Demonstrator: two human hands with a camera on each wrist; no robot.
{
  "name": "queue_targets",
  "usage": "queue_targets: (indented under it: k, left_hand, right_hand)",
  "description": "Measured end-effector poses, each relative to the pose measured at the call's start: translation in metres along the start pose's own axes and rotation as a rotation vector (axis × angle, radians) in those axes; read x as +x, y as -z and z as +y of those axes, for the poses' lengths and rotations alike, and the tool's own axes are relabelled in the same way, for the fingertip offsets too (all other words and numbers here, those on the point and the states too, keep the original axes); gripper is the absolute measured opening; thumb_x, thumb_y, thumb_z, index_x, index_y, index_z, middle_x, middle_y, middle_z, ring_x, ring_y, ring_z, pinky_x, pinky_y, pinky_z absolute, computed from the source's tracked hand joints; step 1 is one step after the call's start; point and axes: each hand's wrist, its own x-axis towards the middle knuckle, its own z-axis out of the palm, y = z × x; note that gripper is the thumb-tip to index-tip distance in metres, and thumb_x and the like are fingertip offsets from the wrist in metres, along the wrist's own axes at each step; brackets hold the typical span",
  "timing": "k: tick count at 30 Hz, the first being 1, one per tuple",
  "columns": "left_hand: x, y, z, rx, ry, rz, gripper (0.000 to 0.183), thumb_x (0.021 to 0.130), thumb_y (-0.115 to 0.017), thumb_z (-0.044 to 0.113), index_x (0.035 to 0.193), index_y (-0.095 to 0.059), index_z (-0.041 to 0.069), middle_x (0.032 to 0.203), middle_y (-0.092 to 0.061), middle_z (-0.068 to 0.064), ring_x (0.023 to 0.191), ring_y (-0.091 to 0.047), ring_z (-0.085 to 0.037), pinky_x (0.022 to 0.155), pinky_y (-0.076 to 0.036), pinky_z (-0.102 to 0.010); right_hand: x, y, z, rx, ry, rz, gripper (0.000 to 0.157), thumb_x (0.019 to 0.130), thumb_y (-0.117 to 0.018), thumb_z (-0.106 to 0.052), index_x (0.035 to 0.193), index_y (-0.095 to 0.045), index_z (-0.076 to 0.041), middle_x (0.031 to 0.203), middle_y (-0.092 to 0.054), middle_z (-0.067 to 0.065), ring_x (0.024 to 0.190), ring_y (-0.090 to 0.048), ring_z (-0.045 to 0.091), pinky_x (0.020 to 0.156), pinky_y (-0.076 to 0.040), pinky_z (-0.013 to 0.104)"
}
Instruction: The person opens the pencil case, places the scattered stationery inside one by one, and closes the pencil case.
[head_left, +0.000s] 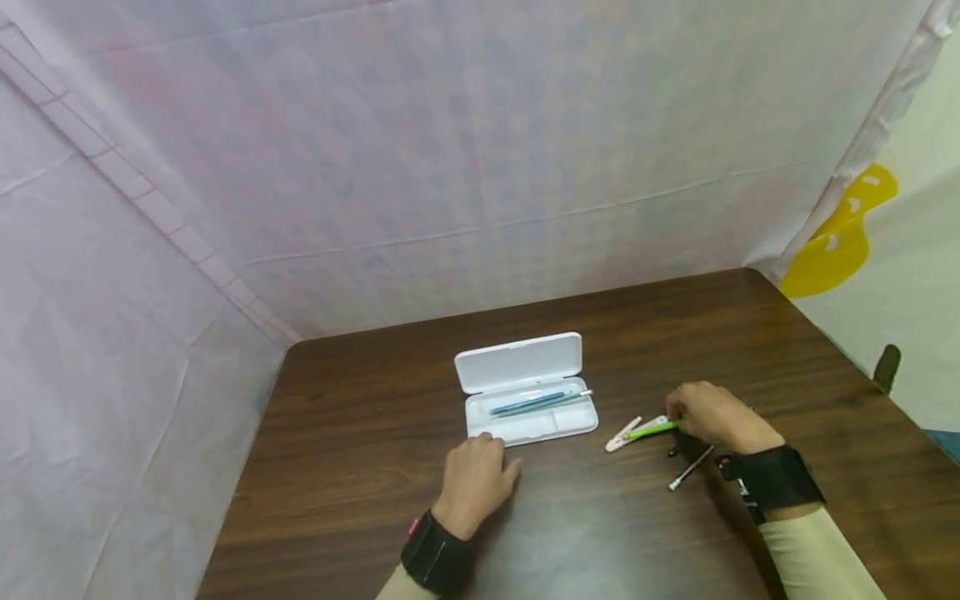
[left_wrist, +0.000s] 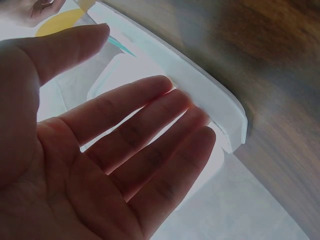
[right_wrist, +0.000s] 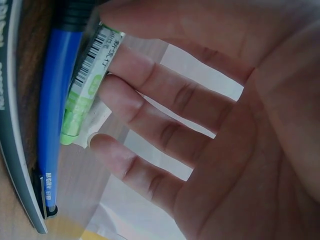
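Note:
A white pencil case stands with its lid raised, two slim blue and teal pens inside. At its near edge my left hand rests its fingertips; the left wrist view shows these fingers nearly straight along the case wall. To the right, my right hand pinches a slim green pen between thumb and fingers. Its barcode label and clear green end show in the right wrist view. Beside it lies a blue pen with a black grip.
A pale pink V-shaped item lies by the green pen. Nearer me is a dark pen with a silvery end. A dark strip with white lettering borders the blue pen. White cloth hangs behind the wooden table.

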Motion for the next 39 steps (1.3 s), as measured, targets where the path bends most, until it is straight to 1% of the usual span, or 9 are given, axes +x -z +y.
queue_targets:
  k: [9, 17, 28, 32, 39]
  left_hand:
    - [-0.0006, 0.0, -0.0003, -0.006, 0.001, -0.006, 0.034, 0.076, -0.071, 0.037, 0.064, -0.065, 0.006, 0.061, -0.058, -0.004, 0.052, -0.056, -0.02, 0.041, -0.043, -0.034]
    - [-0.0007, 0.0016, 0.0003, -0.002, 0.001, -0.003, 0.034, 0.076, -0.071, 0.037, 0.064, -0.065, 0.005, 0.061, -0.059, -0.005, 0.052, -0.057, -0.021, 0.04, -0.044, -0.035]
    - [-0.0004, 0.0032, 0.0009, -0.004, -0.005, 0.013, 0.034, 0.076, -0.071, 0.036, 0.063, -0.065, 0.006, 0.06, -0.058, -0.005, 0.051, -0.056, -0.02, 0.04, -0.044, -0.035]
    - [-0.0001, 0.0034, 0.0009, -0.005, -0.002, 0.003, 0.034, 0.076, -0.071, 0.036, 0.064, -0.065, 0.006, 0.06, -0.058, -0.005, 0.051, -0.056, -0.02, 0.04, -0.043, -0.035]
    - [0.0003, 0.0039, 0.001, -0.003, 0.006, -0.009, 0.033, 0.077, -0.071, 0.036, 0.065, -0.066, 0.006, 0.061, -0.059, -0.005, 0.052, -0.057, -0.021, 0.041, -0.044, -0.035]
  right_hand:
    - [-0.0007, 0.0, -0.0003, 0.01, 0.017, 0.006, 0.016, 0.071, -0.068, 0.003, 0.079, -0.068, -0.011, 0.084, -0.07, 0.01, 0.077, -0.063, 0.028, 0.064, -0.052, 0.046]
    - [-0.0002, -0.0008, -0.0001, 0.011, 0.041, 0.023, 0.016, 0.071, -0.069, 0.003, 0.078, -0.068, -0.012, 0.082, -0.07, 0.007, 0.077, -0.063, 0.026, 0.065, -0.053, 0.046]
    - [0.0005, -0.0014, 0.0003, 0.024, 0.035, 0.008, 0.017, 0.071, -0.068, 0.003, 0.08, -0.068, -0.011, 0.085, -0.07, 0.01, 0.079, -0.063, 0.028, 0.066, -0.053, 0.048]
    - [0.0009, -0.0013, 0.0005, 0.027, 0.033, 0.011, 0.017, 0.07, -0.068, 0.004, 0.08, -0.069, -0.011, 0.085, -0.07, 0.011, 0.079, -0.063, 0.028, 0.066, -0.053, 0.047]
    - [0.0005, 0.0, -0.0009, 0.028, 0.03, 0.0, 0.016, 0.072, -0.068, 0.003, 0.081, -0.068, -0.01, 0.086, -0.069, 0.012, 0.08, -0.063, 0.029, 0.066, -0.053, 0.048]
